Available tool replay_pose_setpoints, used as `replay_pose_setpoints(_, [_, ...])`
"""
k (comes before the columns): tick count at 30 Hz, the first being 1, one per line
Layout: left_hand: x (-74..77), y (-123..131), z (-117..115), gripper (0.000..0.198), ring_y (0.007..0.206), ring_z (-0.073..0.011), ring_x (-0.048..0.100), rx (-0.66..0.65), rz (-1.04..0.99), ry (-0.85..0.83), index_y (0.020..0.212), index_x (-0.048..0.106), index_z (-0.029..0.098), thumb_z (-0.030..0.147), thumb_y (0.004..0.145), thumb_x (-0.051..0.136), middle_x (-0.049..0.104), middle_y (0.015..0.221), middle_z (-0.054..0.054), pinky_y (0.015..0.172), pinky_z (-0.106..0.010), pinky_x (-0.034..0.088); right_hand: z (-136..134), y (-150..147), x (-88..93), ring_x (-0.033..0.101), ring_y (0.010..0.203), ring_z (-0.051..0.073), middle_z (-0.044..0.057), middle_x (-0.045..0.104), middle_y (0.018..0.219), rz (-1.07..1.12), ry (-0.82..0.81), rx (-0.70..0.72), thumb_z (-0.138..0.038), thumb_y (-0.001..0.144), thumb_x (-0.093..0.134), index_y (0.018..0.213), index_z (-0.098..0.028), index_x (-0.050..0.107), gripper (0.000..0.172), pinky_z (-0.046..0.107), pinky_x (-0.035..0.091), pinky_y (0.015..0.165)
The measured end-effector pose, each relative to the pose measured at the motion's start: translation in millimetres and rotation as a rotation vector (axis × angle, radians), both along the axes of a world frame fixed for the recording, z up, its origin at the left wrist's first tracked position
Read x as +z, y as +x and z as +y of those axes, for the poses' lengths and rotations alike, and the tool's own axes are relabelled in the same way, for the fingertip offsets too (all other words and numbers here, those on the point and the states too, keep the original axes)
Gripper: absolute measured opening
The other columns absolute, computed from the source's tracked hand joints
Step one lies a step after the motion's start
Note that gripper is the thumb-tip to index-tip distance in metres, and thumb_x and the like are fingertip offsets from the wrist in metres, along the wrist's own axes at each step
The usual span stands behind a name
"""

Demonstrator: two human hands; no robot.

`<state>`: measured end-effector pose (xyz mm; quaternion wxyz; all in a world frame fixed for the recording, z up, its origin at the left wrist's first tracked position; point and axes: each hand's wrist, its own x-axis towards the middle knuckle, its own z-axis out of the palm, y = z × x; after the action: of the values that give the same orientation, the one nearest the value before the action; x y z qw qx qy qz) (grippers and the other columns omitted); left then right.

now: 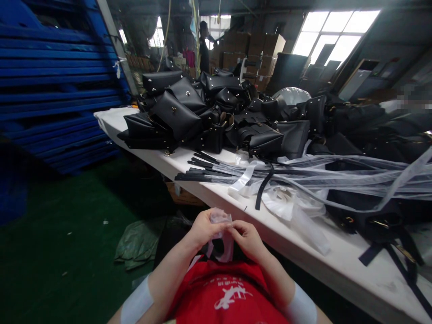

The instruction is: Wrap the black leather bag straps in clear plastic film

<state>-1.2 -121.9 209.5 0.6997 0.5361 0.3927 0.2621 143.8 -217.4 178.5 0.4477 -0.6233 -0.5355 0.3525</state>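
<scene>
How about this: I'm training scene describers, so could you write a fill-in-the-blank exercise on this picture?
1. The person's left hand and right hand hold translucent plastic film near a printed garment whose main colour is ____.
2. The handbags heaped on the white table are coloured ____.
3. The blue slatted stack stands on the ____ side of the picture.
4. The visible floor is coloured ____.

Missing words: red; black; left; green.

Translucent plastic strip [221, 219], crumpled, loosely looped

White writing [227, 284] on the red apron [192, 301] is illegible.
</scene>
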Motion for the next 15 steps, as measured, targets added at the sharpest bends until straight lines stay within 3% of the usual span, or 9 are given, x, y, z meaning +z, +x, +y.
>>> replay_pose_setpoints(3, [1.1, -5, 7, 0.045, 0.066, -0.0139, 0.062, 0.065, 0.067, 0.100, 0.088, 0.071, 0.015, 0.028, 0.049, 0.089, 0.071, 0.076, -0.002, 0.061, -0.023, 0.048, 0, 9, -0.7, 0.063, 0.076, 0.018, 0.005, 0.071, 0.080, -0.013, 0.013, -0.055, -0.041, 0.090, 0.058, 0.081, -0.019, 0.073, 0.028, 0.028, 0.048, 0.072])
replay_pose_setpoints(7, [-0.1, -6, 13, 0.029, 0.057, -0.0110, 0.057, 0.138, 0.018, 0.167, 0.072, 0.069, 0.015, 0.034, 0.056, 0.085, 0.065, 0.063, 0.002, 0.057, -0.021, 0.045, -3, 12, 4.9, 0.064, 0.080, 0.020, 0.006, 0.071, 0.082, 0.154, -0.006, -0.039, -0.045, 0.088, 0.060, 0.085, -0.018, 0.074, 0.031, 0.030, 0.050, 0.075])
replay_pose_setpoints(10, [-2.7, 1, 12, 0.029, 0.055, -0.0101, 0.054, 0.157, -0.054, 0.180, 0.061, 0.068, 0.015, 0.041, 0.062, 0.081, 0.062, 0.058, 0.002, 0.057, -0.021, 0.044, -4, 1, 13.0, 0.063, 0.101, 0.022, 0.008, 0.069, 0.108, 0.218, 0.005, 0.061, -0.046, 0.085, 0.064, 0.083, -0.019, 0.074, 0.029, 0.034, 0.048, 0.090])
replay_pose_setpoints(12, [-4.5, 8, 7, 0.031, 0.054, -0.0106, 0.054, 0.129, -0.077, 0.150, 0.059, 0.069, 0.015, 0.043, 0.060, 0.082, 0.062, 0.058, 0.001, 0.056, -0.022, 0.044, -4, -8, 16.5, 0.055, 0.119, 0.023, 0.007, 0.059, 0.129, 0.169, 0.045, 0.128, -0.044, 0.085, 0.066, 0.078, -0.020, 0.073, 0.026, 0.034, 0.041, 0.102])
replay_pose_setpoints(15, [-5.1, 14, -1, 0.032, 0.057, -0.0130, 0.057, 0.061, -0.077, 0.132, 0.063, 0.070, 0.015, 0.045, 0.062, 0.081, 0.065, 0.060, -0.001, 0.057, -0.024, 0.045, -2, -17, 14.9, 0.054, 0.120, 0.022, 0.006, 0.061, 0.126, 0.124, 0.078, 0.175, -0.041, 0.087, 0.064, 0.079, -0.021, 0.074, 0.024, 0.032, 0.040, 0.103])
